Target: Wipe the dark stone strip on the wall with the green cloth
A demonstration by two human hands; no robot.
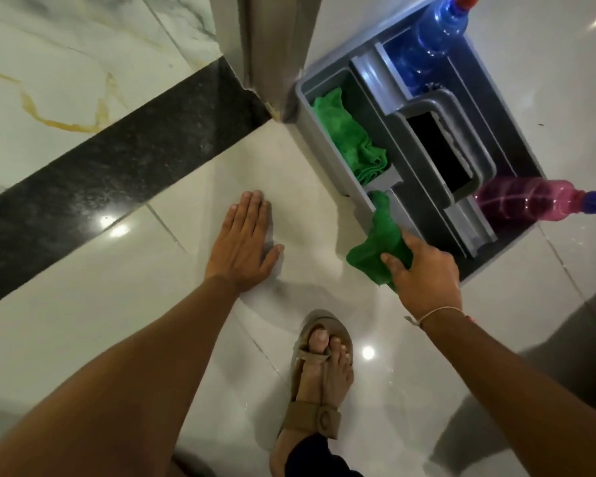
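Two green microfibre cloths show at centre right: one lies bunched in the grey plastic caddy [516,235], the other, the crumpled green cloth [379,249], is pinched in the right hand [424,273] at the caddy's near edge. Fingers together, the left hand [243,241] presses flat on the glossy pale floor tile [83,321], below the dark speckled stone strip [117,170] crossing the left. Its trailing end may snag the caddy rim, and that bracing palm could slip on polished tile.

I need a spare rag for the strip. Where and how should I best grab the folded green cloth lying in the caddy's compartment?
Pinch the folded green cloth at its raised, bunched middle, coming straight down from above. The grey caddy walls close it in on the sides, so only the open top gives fingers room. The left hand is free, flat on the floor.
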